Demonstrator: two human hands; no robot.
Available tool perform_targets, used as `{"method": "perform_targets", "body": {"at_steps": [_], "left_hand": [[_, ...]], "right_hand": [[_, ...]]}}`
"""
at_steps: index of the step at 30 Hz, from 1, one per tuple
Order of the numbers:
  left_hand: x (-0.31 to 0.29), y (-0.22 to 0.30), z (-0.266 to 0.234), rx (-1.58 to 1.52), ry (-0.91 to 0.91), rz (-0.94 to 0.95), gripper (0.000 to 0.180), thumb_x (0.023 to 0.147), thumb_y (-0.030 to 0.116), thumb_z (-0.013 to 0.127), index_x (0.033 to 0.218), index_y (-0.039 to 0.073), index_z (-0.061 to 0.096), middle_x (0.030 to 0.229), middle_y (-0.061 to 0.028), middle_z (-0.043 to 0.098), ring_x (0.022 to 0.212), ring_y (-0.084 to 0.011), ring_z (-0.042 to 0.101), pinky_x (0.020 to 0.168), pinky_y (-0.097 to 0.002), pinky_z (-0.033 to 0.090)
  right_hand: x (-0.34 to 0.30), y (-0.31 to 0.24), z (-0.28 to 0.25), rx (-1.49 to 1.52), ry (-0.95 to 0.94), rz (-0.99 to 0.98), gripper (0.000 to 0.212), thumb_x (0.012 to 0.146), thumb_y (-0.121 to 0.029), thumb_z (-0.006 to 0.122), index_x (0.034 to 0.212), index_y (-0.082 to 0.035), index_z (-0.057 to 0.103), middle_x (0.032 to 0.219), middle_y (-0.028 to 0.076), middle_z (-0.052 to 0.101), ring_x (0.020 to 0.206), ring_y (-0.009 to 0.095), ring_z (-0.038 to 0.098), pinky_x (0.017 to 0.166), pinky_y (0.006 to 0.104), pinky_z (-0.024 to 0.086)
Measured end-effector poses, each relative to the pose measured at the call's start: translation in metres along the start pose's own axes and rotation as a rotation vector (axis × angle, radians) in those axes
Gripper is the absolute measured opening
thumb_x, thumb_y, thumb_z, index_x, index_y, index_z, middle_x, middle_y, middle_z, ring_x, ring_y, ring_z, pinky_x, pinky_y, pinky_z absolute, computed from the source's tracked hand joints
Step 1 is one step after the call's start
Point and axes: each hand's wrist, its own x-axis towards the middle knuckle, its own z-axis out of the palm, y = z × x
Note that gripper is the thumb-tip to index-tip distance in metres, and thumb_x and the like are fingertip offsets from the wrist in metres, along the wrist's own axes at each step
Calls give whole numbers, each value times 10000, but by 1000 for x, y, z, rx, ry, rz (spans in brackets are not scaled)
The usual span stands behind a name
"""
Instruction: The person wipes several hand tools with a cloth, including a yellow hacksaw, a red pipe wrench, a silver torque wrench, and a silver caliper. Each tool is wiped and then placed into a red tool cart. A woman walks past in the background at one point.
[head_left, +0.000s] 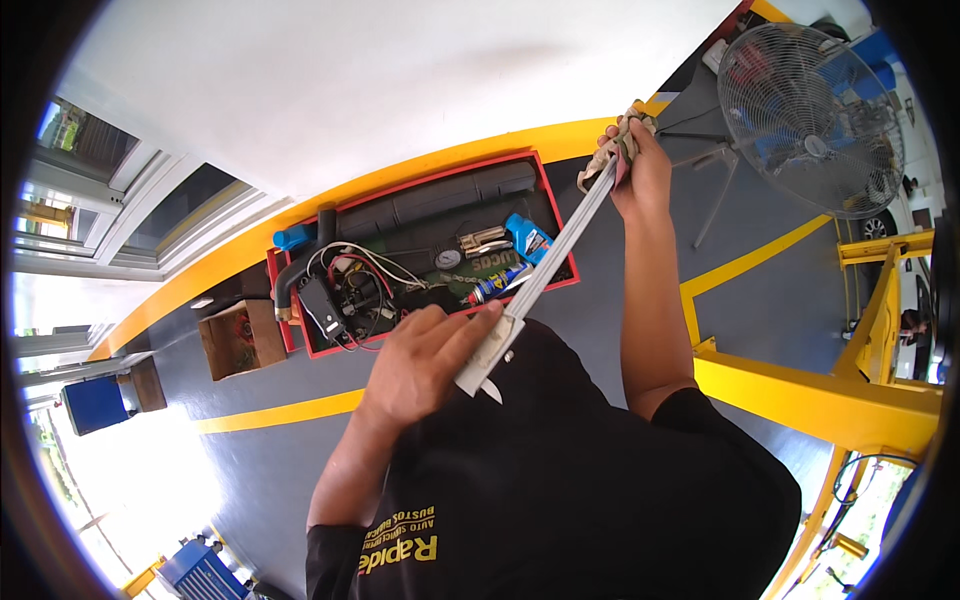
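Observation:
A long, narrow grey strip (pixel 565 250) with lengthwise ridges slants across in front of my chest. Its near end widens into a flat, pale piece (pixel 490 357). My left hand (pixel 425 360) is closed on the strip by this wide end, its index finger stretched along the side. At the strip's far end, my right hand (pixel 640 165) is closed around a crumpled, patterned rag (pixel 606 160), which wraps the strip there. The exact kind of the strip cannot be made out.
Beyond my hands, a red-edged tray (pixel 440 337) holds a dark hose, wires, a gauge, a blue bottle (pixel 528 240) and a spray can (pixel 497 285). An open cardboard box (pixel 240 340) stands left of it. At right are a large fan (pixel 812 120) and a yellow lift arm (pixel 800 400).

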Motion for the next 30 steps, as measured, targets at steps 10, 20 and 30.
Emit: {"method": "perform_targets", "body": {"at_steps": [10, 20, 30], "left_hand": [[16, -44, -35, 217, -151, -7, 493, 886, 115, 600, 1371, 27, 611, 848, -57, 590, 783, -245, 547, 720, -373, 508], [19, -63, 0, 144, -63, 13, 611, 773, 46, 702, 1373, -7, 603, 854, -85, 622, 762, -269, 547, 720, -397, 495], [30, -40, -10, 41, -103, 101, 598, 768, 28, 718, 1359, 10, 629, 941, -65, 686, 730, -257, 531, 693, -386, 485]], "right_hand": [[-9, 86, 23, -27, 61, 259, 233, 1037, -178, 545, 1199, -11, 530, 974, 144, 640, 808, 266, 676, 753, 424, 603], [-102, 117, 51, -48, -133, 461, 207, 1029, -177, 560, 1171, -27, 554, 978, 153, 663, 853, 268, 680, 767, 398, 584], [46, 33, -55, 36, 247, 63, 197, 1023, -128, 538, 1193, -28, 537, 956, 147, 627, 867, 261, 639, 739, 384, 574]]}}
